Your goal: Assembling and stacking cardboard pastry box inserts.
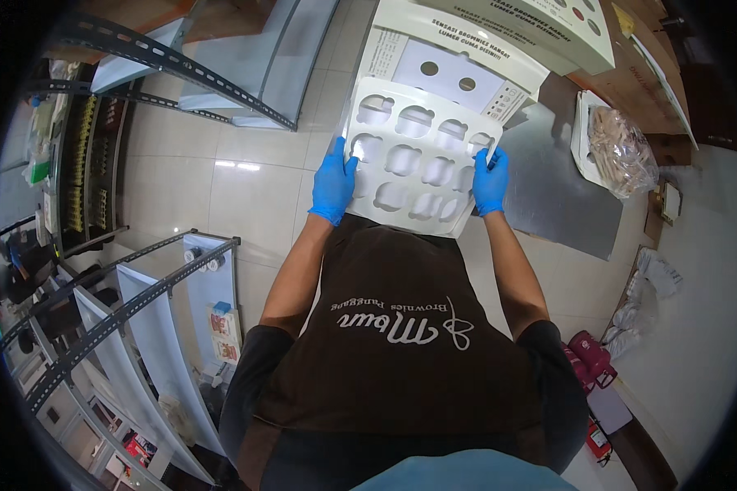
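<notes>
Both my hands wear blue gloves and hold a white cardboard insert [422,146] with rows of rounded cut-outs, tilted in front of my brown apron [401,270]. My left hand [333,186] grips its left edge, thumb against the side. At the opposite edge, my right hand [490,182] has its fingers closed on the rim near the corner. Just beyond the insert lies a pale printed box [449,92] with two round holes in a white panel. The insert overlaps that box's near part; whether they touch is hidden.
A second printed box [549,37] stands at the far right, beside a brown carton [651,86]. A clear bag of tan pieces [621,151] rests on the metal table [558,200]. Metal shelving [160,290] runs along my left; dark red cylinders [588,360] stand at lower right.
</notes>
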Demonstrator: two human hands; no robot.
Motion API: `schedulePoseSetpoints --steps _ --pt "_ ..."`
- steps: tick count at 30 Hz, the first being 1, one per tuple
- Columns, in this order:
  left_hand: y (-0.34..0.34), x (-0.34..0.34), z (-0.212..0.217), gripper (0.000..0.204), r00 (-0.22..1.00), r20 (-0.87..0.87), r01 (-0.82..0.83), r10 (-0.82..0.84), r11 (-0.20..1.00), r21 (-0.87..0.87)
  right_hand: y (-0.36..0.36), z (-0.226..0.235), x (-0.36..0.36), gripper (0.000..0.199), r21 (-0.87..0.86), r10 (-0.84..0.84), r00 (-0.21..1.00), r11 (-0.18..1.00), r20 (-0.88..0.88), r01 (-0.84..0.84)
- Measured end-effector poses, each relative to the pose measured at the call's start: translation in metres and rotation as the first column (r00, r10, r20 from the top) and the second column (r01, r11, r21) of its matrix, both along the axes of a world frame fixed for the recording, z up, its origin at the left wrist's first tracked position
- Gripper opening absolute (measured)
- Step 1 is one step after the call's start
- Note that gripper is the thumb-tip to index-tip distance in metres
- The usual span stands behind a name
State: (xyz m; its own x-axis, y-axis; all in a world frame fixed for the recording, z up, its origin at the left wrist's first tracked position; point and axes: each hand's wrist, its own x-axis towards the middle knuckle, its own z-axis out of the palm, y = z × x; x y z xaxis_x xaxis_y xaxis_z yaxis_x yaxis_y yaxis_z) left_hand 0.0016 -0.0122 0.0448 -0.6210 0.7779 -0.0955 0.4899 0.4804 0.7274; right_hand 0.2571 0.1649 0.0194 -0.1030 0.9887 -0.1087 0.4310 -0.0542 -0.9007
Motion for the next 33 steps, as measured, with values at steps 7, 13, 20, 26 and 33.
schedulePoseSetpoints --steps 7,13,20,26,33 --pt "0.005 -0.008 0.008 0.054 0.995 0.102 0.011 -0.002 0.996 -0.093 0.003 0.012 -0.009 0.037 0.078 -0.065 0.996 0.995 -0.053 0.069" --pt "0.004 -0.014 0.003 0.062 0.988 0.149 0.033 -0.043 0.997 0.072 0.005 0.011 -0.012 0.033 0.145 -0.139 0.973 0.975 -0.187 0.167" --pt "0.010 -0.011 -0.018 0.056 1.000 0.006 -0.015 0.014 0.948 0.317 0.005 0.009 -0.012 0.034 0.198 -0.157 0.963 0.959 -0.218 0.201" --pt "0.001 -0.011 -0.008 0.056 0.970 -0.135 0.222 -0.205 0.966 0.130 0.006 0.025 -0.003 0.056 0.220 -0.026 0.991 0.974 -0.133 0.055" --pt "-0.001 -0.001 -0.012 0.066 0.917 -0.343 0.214 -0.203 0.977 -0.005 0.017 0.052 -0.003 0.058 0.002 0.086 0.985 0.996 0.149 -0.087"
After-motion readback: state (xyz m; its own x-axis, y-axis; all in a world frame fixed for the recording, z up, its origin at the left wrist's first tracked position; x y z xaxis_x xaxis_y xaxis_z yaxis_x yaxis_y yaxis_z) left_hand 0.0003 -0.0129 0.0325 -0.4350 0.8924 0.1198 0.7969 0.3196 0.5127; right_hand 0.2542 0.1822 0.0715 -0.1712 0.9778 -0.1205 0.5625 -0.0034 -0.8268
